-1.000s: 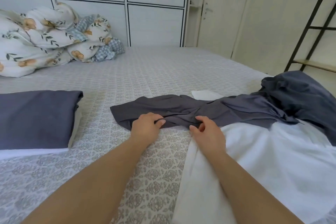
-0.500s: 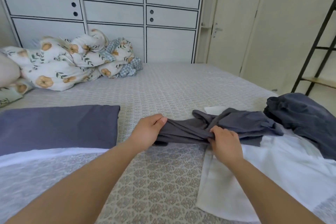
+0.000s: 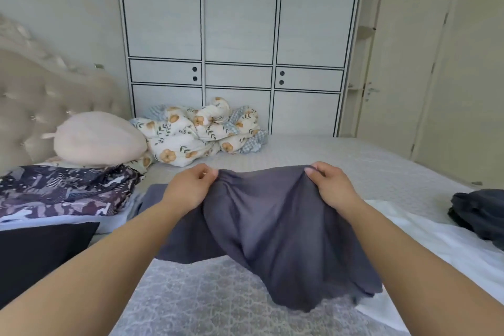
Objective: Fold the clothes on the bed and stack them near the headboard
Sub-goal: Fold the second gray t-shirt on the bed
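We hold a grey garment [image 3: 275,229] in the middle of the frame, lifted above the bed [image 3: 354,161]. Our left hand [image 3: 191,188] pinches its upper edge at the left corner, with the fingers curled around the cloth, and our right hand [image 3: 332,185] pinches the upper edge at the right corner in the same way. The garment hangs down between both hands, and its lower edge reaches the bed cover in the lower centre of the frame.

At the left of the frame a patterned folded cloth [image 3: 65,194] lies on a pile, and a black cloth [image 3: 41,254] lies just below it. A white cloth [image 3: 447,240] is spread on the bed at the lower right, and a dark heap of clothes [image 3: 480,213] sits at the right edge, on it. At the upper left we see the padded headboard [image 3: 41,93], a pale pillow [image 3: 98,139] near it, and a flowered blanket [image 3: 199,131] beside the pillow. Behind the bed stands a white wardrobe [image 3: 240,22].
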